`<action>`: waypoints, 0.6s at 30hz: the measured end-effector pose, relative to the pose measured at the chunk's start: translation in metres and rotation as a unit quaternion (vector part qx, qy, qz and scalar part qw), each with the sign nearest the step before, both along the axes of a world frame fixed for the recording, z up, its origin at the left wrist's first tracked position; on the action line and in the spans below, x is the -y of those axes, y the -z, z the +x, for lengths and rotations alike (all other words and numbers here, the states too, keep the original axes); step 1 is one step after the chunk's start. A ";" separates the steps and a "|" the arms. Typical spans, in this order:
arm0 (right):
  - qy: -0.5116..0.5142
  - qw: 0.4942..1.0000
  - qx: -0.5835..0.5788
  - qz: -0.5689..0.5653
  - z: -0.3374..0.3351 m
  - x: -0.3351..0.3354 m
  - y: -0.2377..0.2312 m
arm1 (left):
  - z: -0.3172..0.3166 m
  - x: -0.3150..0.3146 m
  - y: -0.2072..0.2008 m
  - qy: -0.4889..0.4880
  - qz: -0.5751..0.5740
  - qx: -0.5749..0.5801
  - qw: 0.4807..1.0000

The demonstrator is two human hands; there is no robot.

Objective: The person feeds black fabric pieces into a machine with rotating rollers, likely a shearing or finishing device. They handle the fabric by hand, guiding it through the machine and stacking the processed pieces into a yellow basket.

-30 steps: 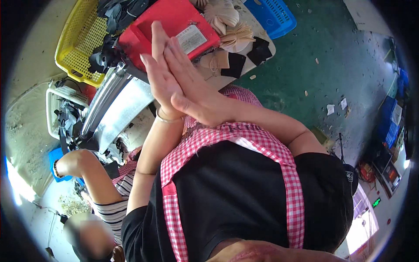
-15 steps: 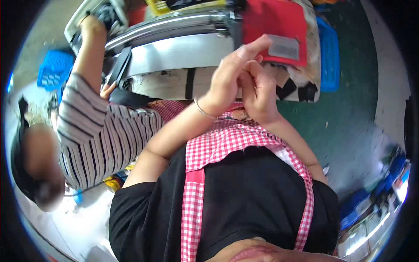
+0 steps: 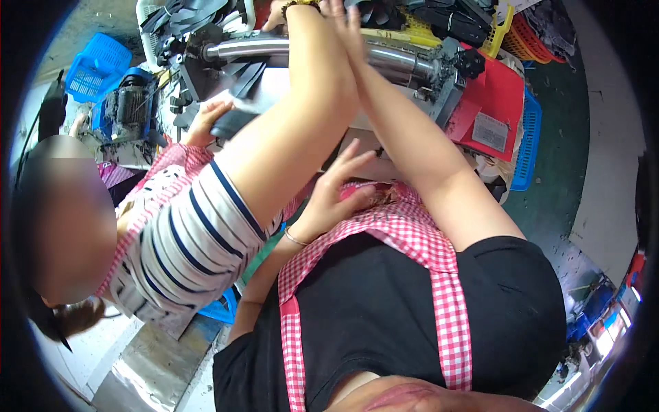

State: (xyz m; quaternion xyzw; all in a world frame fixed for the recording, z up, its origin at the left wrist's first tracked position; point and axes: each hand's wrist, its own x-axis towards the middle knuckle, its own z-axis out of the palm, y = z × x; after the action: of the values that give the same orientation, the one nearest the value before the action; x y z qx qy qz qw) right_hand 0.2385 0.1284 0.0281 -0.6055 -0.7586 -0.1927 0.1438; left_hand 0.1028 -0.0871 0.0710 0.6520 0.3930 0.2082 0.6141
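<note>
Head view, nearest first: the person's black shirt and pink-and-white checked apron point(image 3: 412, 240) fill the lower frame. Just above the apron's bib the left hand point(image 3: 329, 196) rests, fingers spread and released, holding nothing, a thin bracelet at the wrist.

The right forearm runs up and away from the apron to the right hand point(image 3: 347, 27), at the top edge of the picture. Its fingers are stretched out flat, not clenched; whether they touch anything I cannot tell, since a co-worker's bare arm point(image 3: 302, 123) crosses just beside it and the fingertips are cut off by the frame.

Beyond both arms lies a steel roller point(image 3: 398, 58), the shiny cylinder of a bench machine. Its long axis runs left to right across the view, and it lies just below and behind the right hand's fingers; the right hand is much the nearer of the two. The roller looks smooth and polished, with dark, grimy fittings at its right end.

Farther off sit a red tray point(image 3: 498, 96), a yellow basket point(image 3: 498, 38) and a blue crate point(image 3: 528, 147) on the green floor.
</note>
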 end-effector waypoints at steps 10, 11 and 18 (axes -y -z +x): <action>-0.097 0.989 -0.111 0.015 -0.050 -0.025 0.062 | -0.028 -0.066 0.003 -0.240 -0.064 0.020 0.968; -0.087 0.987 -0.131 0.018 -0.044 -0.022 0.053 | -0.026 -0.077 0.008 -0.249 -0.067 0.034 0.965; -0.053 0.987 -0.148 0.012 0.002 0.004 0.034 | -0.024 -0.100 0.027 -0.264 -0.103 0.075 0.956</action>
State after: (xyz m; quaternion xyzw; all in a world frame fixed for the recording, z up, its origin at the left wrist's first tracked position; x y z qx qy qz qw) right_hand 0.2402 0.1248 -0.0054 -0.5845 -0.7575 -0.1021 0.2722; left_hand 0.0784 0.0125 0.0437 0.4402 0.5235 0.3697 0.6289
